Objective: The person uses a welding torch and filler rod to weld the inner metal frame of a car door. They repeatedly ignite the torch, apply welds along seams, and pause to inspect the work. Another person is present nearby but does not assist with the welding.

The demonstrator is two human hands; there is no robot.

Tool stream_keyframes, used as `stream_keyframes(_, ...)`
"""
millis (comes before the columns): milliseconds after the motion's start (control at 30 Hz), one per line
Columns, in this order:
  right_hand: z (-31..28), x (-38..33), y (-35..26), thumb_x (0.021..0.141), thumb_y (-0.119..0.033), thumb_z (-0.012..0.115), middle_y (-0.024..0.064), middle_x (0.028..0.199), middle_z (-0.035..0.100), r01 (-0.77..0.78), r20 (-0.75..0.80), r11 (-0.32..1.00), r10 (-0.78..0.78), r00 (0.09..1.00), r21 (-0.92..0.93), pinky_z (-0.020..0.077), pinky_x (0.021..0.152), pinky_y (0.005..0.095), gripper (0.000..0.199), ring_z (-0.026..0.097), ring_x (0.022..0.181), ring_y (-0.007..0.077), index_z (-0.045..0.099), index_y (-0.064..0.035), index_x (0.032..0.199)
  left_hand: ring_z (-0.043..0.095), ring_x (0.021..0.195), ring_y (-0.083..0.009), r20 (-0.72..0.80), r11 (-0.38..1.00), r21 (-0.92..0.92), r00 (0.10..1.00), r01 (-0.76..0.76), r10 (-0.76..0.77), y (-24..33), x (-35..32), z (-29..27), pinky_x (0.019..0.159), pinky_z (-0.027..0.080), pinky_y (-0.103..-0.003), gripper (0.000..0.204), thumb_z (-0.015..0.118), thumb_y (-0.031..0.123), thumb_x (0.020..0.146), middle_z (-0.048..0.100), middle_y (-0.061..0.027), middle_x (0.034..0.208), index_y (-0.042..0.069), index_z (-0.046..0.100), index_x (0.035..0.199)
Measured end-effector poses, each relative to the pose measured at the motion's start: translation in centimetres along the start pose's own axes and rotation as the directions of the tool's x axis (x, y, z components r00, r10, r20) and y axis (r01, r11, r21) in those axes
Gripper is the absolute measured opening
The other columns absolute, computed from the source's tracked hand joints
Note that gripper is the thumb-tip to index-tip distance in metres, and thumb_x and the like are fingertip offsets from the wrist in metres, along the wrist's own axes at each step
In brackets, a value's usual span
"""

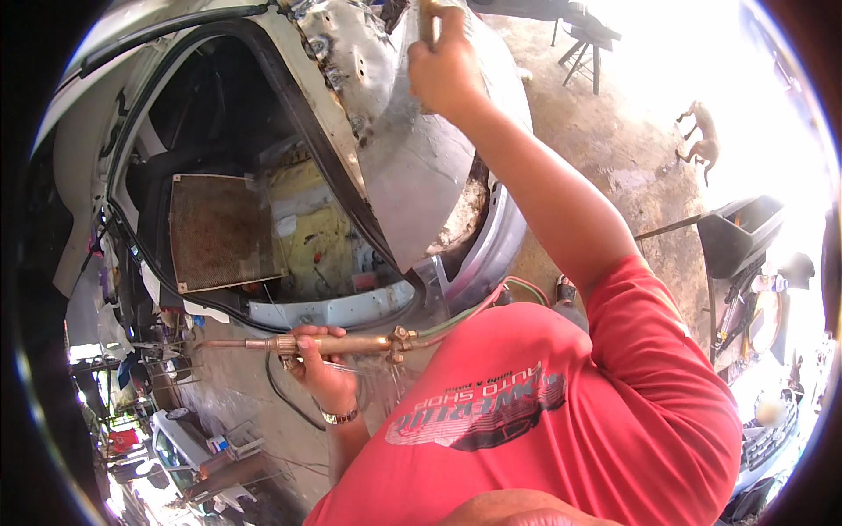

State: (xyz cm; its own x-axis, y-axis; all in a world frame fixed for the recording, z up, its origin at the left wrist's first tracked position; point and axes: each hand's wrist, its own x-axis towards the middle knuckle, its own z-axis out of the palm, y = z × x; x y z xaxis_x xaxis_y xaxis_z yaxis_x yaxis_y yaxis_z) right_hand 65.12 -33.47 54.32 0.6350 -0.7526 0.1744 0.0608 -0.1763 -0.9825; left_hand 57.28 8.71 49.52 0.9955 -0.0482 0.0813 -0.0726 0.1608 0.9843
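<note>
My left hand (326, 373), with a watch at the wrist, is closed round a brass gas torch (364, 344). The torch lies level, its nozzle pointing left and two hoses (465, 317) running from its right end. My right hand (445, 74) is raised to the upper middle, closed on a tan, handle-like thing (428, 24) that is partly hidden by the fingers. That hand is over a bare grey sheet-metal panel (410, 188) on the car's rear side. Left of the panel is patched metal (346, 57) with scorched spots along a seam.
The car's opening (289, 79) shows a dark interior with a brown mesh-like board (219, 230) inside. A curved wheel arch (500, 237) borders the panel. A dog (699, 140) and a small stand (586, 44) are at the upper right. Parts and clutter (202, 447) lie at lower left.
</note>
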Motion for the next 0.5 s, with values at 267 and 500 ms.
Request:
stream_keyframes(267,-0.4,0.4,-1.7,0.089,-0.012,0.058,0.0322,0.108,0.071,0.064,0.155,0.992,-0.047,0.987,-0.106,0.0601,0.083,0.0542,0.059,0.073,0.096,0.0471,0.044,-0.0082,0.146,0.070,0.078,-0.0212,0.082,0.996,0.052,0.994,-0.070,0.066,0.3,-2.5,2.9,0.060,0.049,-0.027,0.037,0.070,0.041,0.102,0.065,-0.0075,0.090,0.007,0.058,0.110)
stream_keyframes(500,-18.5,-14.5,4.0,0.088,-0.008,0.060,0.0299,0.082,0.067,0.144,0.165,0.989,-0.138,0.977,-0.023,0.0521,0.075,0.0589,0.077,0.069,0.082,0.0494,0.028,-0.0125,0.158,0.063,0.087,-0.0206,0.316,0.967,0.142,0.935,-0.212,0.159,2.5,-6.6,10.2,0.080,0.053,-0.036,0.045,0.055,0.049,0.109,0.060,-0.0081,0.091,0.005,0.056,0.109)
